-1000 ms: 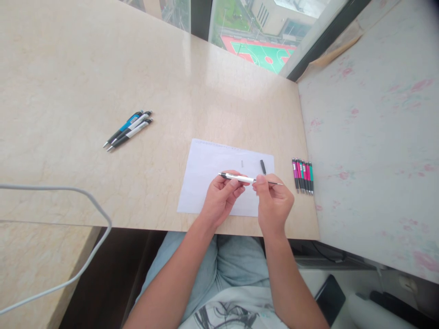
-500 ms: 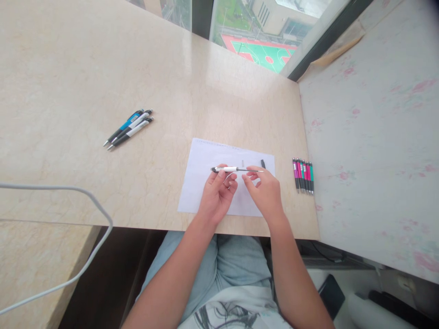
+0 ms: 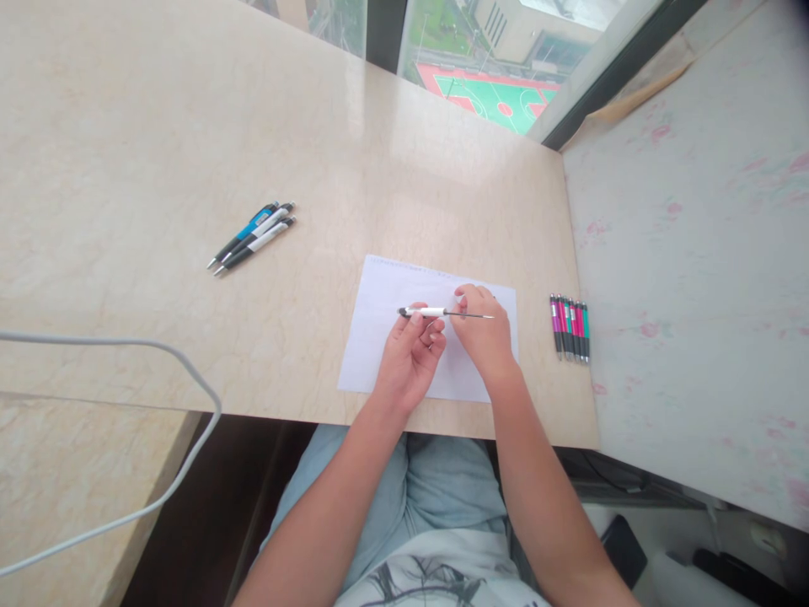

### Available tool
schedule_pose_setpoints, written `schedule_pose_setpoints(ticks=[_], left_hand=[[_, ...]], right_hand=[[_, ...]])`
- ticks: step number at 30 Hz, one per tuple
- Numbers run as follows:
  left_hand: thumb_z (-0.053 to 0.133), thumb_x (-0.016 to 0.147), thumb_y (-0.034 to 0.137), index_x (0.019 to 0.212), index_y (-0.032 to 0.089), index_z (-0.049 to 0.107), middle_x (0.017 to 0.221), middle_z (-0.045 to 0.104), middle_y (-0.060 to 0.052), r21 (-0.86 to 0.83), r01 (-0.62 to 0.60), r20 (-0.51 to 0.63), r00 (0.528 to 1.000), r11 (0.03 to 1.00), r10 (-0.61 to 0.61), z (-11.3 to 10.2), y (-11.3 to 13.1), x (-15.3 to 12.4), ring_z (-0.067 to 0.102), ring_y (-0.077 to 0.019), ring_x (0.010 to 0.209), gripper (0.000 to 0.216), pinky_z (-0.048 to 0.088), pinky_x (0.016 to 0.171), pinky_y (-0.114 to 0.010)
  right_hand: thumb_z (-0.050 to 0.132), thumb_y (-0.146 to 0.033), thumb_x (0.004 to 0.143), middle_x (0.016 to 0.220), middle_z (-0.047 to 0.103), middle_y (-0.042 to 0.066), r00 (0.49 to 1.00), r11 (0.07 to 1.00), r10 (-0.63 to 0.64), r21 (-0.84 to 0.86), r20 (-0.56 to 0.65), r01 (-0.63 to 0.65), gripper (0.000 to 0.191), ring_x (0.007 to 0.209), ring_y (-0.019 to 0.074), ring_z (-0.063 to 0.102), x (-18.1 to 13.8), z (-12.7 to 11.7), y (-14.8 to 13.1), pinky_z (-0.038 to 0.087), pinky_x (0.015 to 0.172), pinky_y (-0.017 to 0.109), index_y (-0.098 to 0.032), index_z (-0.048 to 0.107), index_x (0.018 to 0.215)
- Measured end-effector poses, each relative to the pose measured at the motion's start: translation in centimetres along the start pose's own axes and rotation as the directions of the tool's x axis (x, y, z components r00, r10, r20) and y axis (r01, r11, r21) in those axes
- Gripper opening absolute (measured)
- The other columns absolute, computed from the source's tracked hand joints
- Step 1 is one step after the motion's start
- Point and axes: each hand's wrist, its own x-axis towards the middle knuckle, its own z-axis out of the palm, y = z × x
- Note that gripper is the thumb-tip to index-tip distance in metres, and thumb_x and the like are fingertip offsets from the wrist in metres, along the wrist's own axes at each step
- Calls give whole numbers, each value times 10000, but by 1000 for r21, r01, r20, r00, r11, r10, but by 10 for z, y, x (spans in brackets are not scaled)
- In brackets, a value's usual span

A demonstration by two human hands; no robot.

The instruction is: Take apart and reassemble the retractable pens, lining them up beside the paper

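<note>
The left hand [image 3: 410, 352] pinches a white pen barrel [image 3: 425, 312] between thumb and fingertips. It holds the barrel level just above the sheet of white paper [image 3: 387, 358], in the middle of the near part of the table [image 3: 190, 135]. The barrel's dark end points left. A thin dark refill [image 3: 471, 315] sticks out of its right end and runs across the top of the right hand [image 3: 484, 335].

The right hand lies under that refill. Its fingers [image 3: 466, 294] are curled down toward the far edge of the paper, with the tips on or just above the sheet. I cannot tell whether they are pinching anything, because the hand hides what is beneath it.

Three pens [image 3: 254, 236], one blue and two white with black grips, lie touching side by side. They sit well to the left of the paper and farther away.

A tight row of pink and green pens [image 3: 570, 327] lies just right of the paper, near the table's right edge. A grey cable [image 3: 165, 356] loops across the near left corner.
</note>
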Motion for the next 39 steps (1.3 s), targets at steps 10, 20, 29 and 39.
schedule_pose_setpoints(ticks=[10, 20, 29, 39], left_hand=[[769, 811, 188, 955, 173, 689, 873, 689, -6, 45, -23, 9, 1000, 999, 23, -2, -1, 0, 668, -73, 753, 166, 501, 647, -149], [801, 781, 203, 959, 176, 686, 868, 683, -3, 98, -40, 15, 999, 994, 39, -2, -3, 1, 665, -75, 759, 213, 497, 646, -148], [811, 767, 217, 956, 190, 680, 882, 682, 0, 137, -37, 8, 999, 990, 36, -1, -4, 0, 661, -78, 752, 232, 502, 663, -166], [819, 763, 237, 962, 189, 686, 896, 710, -16, 200, -22, 50, 999, 979, 12, -2, -5, -1, 680, -92, 769, 245, 517, 688, -179]], right_hand=[[719, -323, 811, 792, 672, 1, 968, 540, 249, 827, 18, -155, 139, 680, 135, 589, -47, -39, 11, 475, 641, 288, -216, 669, 885], [779, -309, 791, 786, 690, 4, 935, 440, 325, 898, -143, -16, 139, 615, 102, 567, -56, -69, -6, 449, 552, 250, -211, 702, 853], [761, -329, 799, 795, 709, 15, 936, 535, 325, 842, -134, -66, 136, 674, 135, 629, -58, -66, -13, 531, 622, 284, -222, 707, 863], [749, -325, 809, 802, 702, 13, 962, 573, 269, 811, -51, -117, 136, 730, 148, 641, -59, -63, -11, 534, 654, 288, -223, 718, 893]])
